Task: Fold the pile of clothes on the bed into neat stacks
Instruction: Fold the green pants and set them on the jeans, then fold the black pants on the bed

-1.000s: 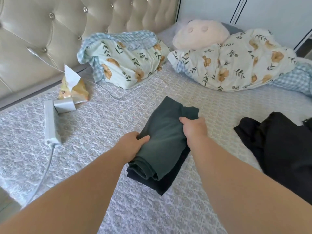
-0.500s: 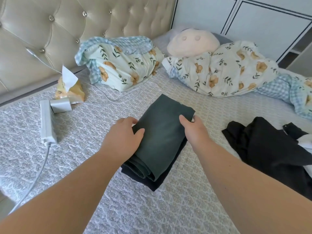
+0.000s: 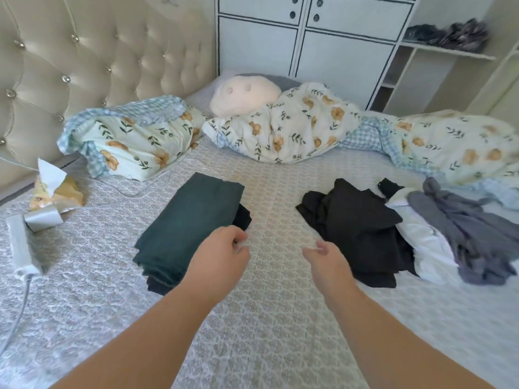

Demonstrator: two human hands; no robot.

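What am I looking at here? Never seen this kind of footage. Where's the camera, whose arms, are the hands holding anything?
No machine here: a person wears a wide-angle camera on the head, looking forward and down, so the arms belong to the wearer. This is the single head view. The left hand and right hand hover over the bed with loosely curled fingers and hold nothing. Beside the left hand lies a folded dark green garment on top of a folded black one. To the right sits the unfolded pile: a black garment, a white one and a grey one. Also on the bed: a floral quilt, a tissue pack and a power strip.
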